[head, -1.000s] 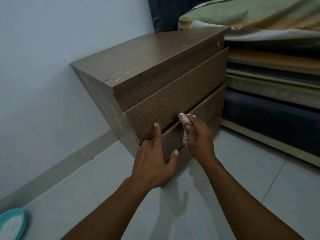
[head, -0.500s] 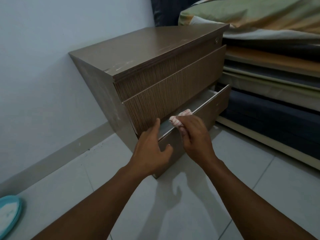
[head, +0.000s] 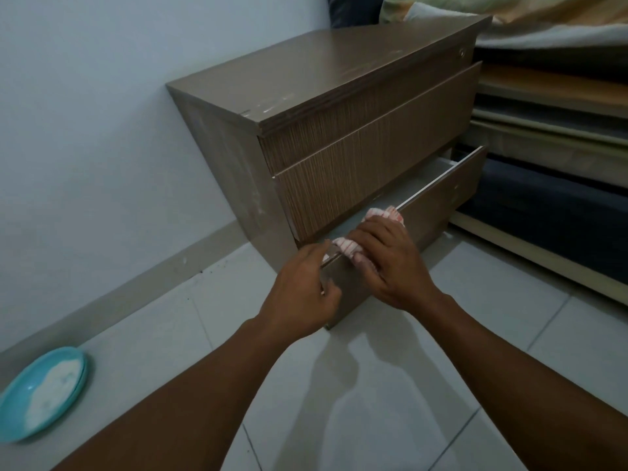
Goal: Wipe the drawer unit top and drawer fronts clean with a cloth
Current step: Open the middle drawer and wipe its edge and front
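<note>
A brown wooden drawer unit [head: 339, 73] stands on the tiled floor against the wall. Its bottom drawer [head: 441, 198] is pulled out a little, and pale inside shows behind its front. My left hand [head: 302, 294] grips the near corner of that drawer's front, thumb at the top edge. My right hand [head: 390, 263] holds a white cloth with red stripes [head: 346, 248] bunched over the drawer's top edge. The two upper drawers are closed.
A teal plate [head: 40, 392] with white powder lies on the floor at the left, near the skirting. A bed with stacked mattresses [head: 560, 137] and bedding sits close on the right of the unit. Open tiled floor lies in front.
The bottom drawer went from closed to pulled out. My left hand shifted from the middle drawer's lower edge to the bottom drawer's corner. The cloth now lies across the drawer's top edge.
</note>
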A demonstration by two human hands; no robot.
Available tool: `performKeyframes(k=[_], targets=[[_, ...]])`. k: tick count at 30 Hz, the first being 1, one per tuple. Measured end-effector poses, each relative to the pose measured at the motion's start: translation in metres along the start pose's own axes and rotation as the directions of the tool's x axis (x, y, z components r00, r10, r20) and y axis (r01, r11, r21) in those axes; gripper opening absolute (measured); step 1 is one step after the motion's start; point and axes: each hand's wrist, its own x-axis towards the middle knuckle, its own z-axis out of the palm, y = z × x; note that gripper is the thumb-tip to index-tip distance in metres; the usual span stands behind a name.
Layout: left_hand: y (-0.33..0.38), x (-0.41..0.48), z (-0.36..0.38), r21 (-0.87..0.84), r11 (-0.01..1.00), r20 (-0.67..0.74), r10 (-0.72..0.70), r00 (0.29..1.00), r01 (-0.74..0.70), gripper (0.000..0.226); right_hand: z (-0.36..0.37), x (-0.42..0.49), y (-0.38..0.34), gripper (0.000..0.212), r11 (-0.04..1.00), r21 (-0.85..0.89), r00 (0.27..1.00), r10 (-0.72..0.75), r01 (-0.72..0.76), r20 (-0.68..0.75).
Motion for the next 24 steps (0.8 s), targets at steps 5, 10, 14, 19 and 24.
performKeyframes(k=[5, 10, 14, 19, 24], targets=[[0.006, 0.006, 0.005, -0.070, 0.997, -0.018, -0.025, 1.000, 0.024, 0.063, 0.005, -0.002, 0.003, 0.038, 0.999, -0.033, 1.000, -0.025, 0.024, -0.019], [0.010, 0.018, 0.010, -0.098, 0.994, -0.006, -0.040, 0.999, 0.039, 0.061, -0.011, 0.007, 0.039, 0.040, 0.996, -0.079, 0.999, 0.044, -0.046, -0.028], [0.017, 0.036, 0.017, -0.143, 0.989, 0.013, -0.042, 0.999, 0.043, 0.063, -0.020, 0.013, 0.071, 0.039, 0.985, -0.080, 0.988, 0.148, -0.152, -0.052], [0.018, 0.064, 0.034, -0.141, 0.990, 0.065, -0.023, 0.998, 0.032, 0.062, -0.021, 0.018, 0.091, 0.035, 0.984, -0.002, 0.974, 0.174, -0.176, -0.146], [0.018, 0.100, 0.046, -0.088, 0.996, 0.192, -0.001, 0.981, 0.018, 0.071, -0.022, 0.026, 0.119, 0.039, 0.969, 0.053, 0.950, 0.248, -0.242, -0.190]])
